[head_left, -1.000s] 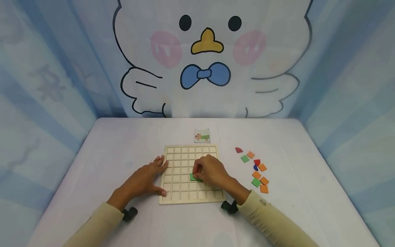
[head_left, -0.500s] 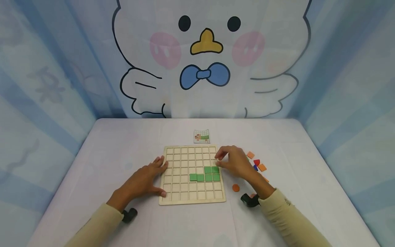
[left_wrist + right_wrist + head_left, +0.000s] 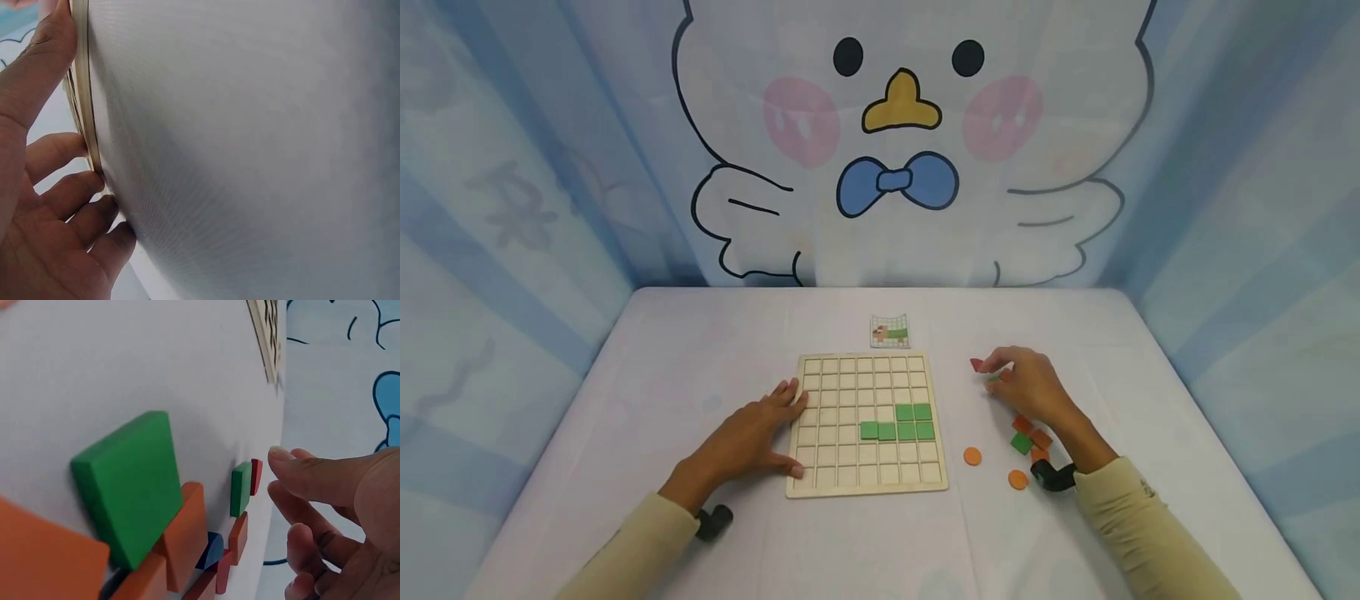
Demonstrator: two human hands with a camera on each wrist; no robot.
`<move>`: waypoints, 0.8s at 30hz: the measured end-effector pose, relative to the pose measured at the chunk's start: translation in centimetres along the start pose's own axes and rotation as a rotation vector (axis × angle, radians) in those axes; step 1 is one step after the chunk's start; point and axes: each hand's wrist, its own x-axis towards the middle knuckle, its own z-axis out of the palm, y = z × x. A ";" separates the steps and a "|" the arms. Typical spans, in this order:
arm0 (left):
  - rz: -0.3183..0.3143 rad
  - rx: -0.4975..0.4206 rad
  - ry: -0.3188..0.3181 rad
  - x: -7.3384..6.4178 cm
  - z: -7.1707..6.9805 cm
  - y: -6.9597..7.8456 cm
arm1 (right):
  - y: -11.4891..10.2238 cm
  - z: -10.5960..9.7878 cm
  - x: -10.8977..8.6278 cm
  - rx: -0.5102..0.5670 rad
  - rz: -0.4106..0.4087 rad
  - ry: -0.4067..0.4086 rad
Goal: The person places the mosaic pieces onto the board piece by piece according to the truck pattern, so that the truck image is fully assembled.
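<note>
My left hand rests against the left edge of a wooden grid board, its thumb and fingertips touching the rim. Several green square tiles lie in the board's cells at the right. Beyond the board, my right hand hovers over loose pieces. Its thumb and forefinger are apart, with nothing between them in the right wrist view. Just ahead of those fingers are a green tile and a red piece. Another green tile lies closer to the right wrist camera.
Orange square tiles and a blue piece lie under and near the right hand. Two orange discs, a nearer one and a farther one, sit right of the board. A small picture card lies behind it.
My right hand has left the green tiles on the board and moved right to the loose pieces. The orange discs have come into view. My left hand has stayed in place.
</note>
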 end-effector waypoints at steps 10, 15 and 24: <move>0.010 0.010 0.005 0.0 -0.2 0.0 | 0.8 0.5 -0.2 -0.066 0.001 0.024; 0.011 0.011 0.009 0.0 -0.1 0.1 | 1.1 0.6 -0.1 -0.102 -0.024 0.038; -0.001 0.006 0.007 -0.1 0.0 0.1 | 0.4 1.0 0.0 -0.015 -0.038 -0.007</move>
